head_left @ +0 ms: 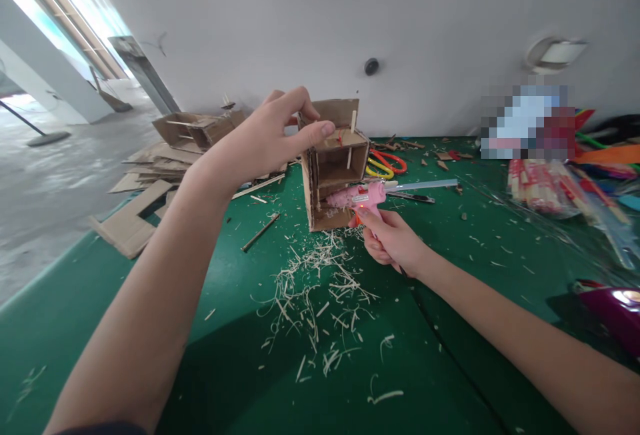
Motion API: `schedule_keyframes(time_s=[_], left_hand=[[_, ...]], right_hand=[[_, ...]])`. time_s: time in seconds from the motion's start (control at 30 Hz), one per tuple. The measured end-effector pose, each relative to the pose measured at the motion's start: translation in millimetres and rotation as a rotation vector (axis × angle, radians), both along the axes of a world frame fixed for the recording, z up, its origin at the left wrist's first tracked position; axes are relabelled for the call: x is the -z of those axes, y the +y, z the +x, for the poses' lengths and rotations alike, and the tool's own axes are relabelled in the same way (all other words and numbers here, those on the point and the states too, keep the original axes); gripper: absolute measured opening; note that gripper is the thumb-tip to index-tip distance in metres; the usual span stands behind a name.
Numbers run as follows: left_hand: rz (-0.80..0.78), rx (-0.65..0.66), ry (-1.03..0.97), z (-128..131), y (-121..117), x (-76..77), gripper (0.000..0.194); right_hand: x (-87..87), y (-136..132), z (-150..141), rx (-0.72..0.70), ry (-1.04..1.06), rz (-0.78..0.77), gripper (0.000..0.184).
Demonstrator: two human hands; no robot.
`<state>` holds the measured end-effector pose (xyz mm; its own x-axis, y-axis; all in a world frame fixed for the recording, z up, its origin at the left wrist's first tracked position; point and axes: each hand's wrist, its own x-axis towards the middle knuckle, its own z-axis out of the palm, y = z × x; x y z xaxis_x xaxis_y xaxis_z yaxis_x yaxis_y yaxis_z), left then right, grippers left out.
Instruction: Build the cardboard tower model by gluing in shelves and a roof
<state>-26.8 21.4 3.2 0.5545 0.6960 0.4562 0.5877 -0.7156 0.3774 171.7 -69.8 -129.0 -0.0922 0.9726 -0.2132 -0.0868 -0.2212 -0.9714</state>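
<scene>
A small brown cardboard box structure with open compartments stands upright on the green table. My left hand grips its upper left corner, thumb across the front and fingers behind. My right hand is wrapped around the handle of a pink glue gun. A clear glue stick pokes out of the gun's back end. The nozzle points left into the lowest compartment, where its tip is hard to make out. Thin wood shavings lie scattered in front of the box.
Cardboard pieces are stacked at the left, near a thin stick. Behind my right hand lie orange and yellow scissors handles and a craft knife. Plastic-wrapped sticks and a purple object sit at the right. A dark cord crosses the table.
</scene>
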Motion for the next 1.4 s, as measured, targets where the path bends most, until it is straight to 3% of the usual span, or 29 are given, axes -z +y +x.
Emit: schedule_keyframes(time_s=[0.67, 0.9, 1.03, 1.17, 1.4], left_hand=[[-0.014, 0.005, -0.025, 1, -1, -1.2, 0.029], [-0.017, 0.016, -0.043, 1, 0, -1.8, 0.031], [-0.016, 0.014, -0.038, 1, -1, -2.1, 0.030], [-0.036, -0.001, -0.040, 1, -2, -2.0, 0.028], [-0.017, -0.002, -0.039, 2, -2, -1.0, 0.027]], right_hand=[[1.3, 0, 4, 0.017, 0.010, 0.005, 0.041], [6.0, -5, 26, -0.038, -0.430, 0.236, 0.042], [6.3, -14, 42, -0.022, -0.640, 0.286, 0.043], [7.8, -16, 51, 0.061, -0.657, 0.305, 0.042], [6.3, -8, 47, 0.024, -0.704, 0.323, 0.042]])
